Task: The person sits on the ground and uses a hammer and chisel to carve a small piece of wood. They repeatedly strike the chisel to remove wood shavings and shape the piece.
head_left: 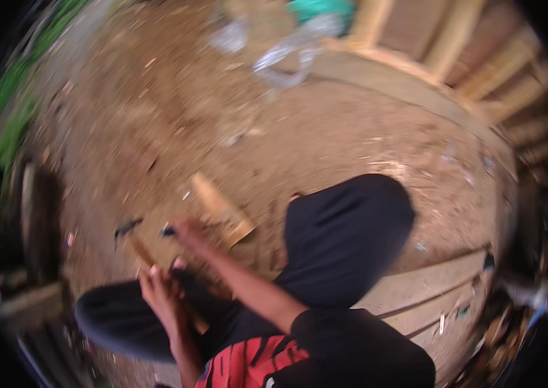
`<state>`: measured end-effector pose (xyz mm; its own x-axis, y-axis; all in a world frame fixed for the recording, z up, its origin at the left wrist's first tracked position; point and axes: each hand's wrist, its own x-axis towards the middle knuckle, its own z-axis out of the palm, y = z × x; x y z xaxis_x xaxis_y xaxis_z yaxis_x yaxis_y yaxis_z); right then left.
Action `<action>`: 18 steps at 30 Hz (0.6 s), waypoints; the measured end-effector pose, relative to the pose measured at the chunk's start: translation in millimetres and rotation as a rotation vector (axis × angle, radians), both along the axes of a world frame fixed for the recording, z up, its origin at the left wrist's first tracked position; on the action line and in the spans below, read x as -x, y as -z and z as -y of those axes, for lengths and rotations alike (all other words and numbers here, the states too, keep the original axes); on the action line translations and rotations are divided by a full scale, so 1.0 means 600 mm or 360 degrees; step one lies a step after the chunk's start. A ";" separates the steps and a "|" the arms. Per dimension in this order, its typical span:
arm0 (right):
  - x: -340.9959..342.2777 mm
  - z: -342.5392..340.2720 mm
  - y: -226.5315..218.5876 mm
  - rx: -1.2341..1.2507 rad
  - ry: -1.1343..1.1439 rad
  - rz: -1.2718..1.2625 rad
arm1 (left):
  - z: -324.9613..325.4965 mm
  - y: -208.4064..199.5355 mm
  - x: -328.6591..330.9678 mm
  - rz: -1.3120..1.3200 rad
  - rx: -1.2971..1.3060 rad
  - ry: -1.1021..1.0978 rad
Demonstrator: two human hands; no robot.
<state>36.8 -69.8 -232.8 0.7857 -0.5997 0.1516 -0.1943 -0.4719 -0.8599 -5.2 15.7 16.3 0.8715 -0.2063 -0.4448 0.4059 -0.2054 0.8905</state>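
My left hand (159, 294) is closed around the wooden handle of a hammer (141, 252), whose dark metal head points away from me. A short way ahead of it and to the right, my right hand (188, 234) is closed on a small dark blue object (168, 230). Blur hides what kind of thing that is. Just beyond my right hand a light wooden block (219, 210) lies at a slant on the ground. My bent legs in dark trousers (351, 236) frame the hands, and my right forearm crosses over my lap.
Brown dirt ground (158, 129) with wood shavings spreads ahead. Clear plastic bags (287, 64) and a green bag (322, 9) lie at the far side. A wooden frame (442, 55) stands far right, with planks (426, 288) at near right. Dark timber (31, 297) stands left.
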 end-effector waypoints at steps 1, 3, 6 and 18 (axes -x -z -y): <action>-0.006 0.027 -0.012 0.0088 -0.0150 -0.0065 | 0.003 0.007 -0.003 0.0049 0.0054 -0.0008; 0.010 0.015 -0.028 -0.0031 -0.0223 -0.0268 | -0.024 0.013 0.005 0.0033 0.0087 -0.0071; 0.042 0.021 -0.030 0.0024 -0.0382 -0.0607 | -0.034 0.022 0.021 -0.0081 0.0061 -0.0178; 0.045 0.040 -0.022 0.0002 -0.0386 -0.0536 | -0.032 0.068 0.031 -0.0351 0.0031 -0.0070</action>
<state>9.5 -93.8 -219.4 0.9101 -0.3910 -0.1375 -0.3477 -0.5398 -0.7666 -24.1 34.6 -24.4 0.7620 -0.1807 -0.6218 0.5992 -0.1670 0.7830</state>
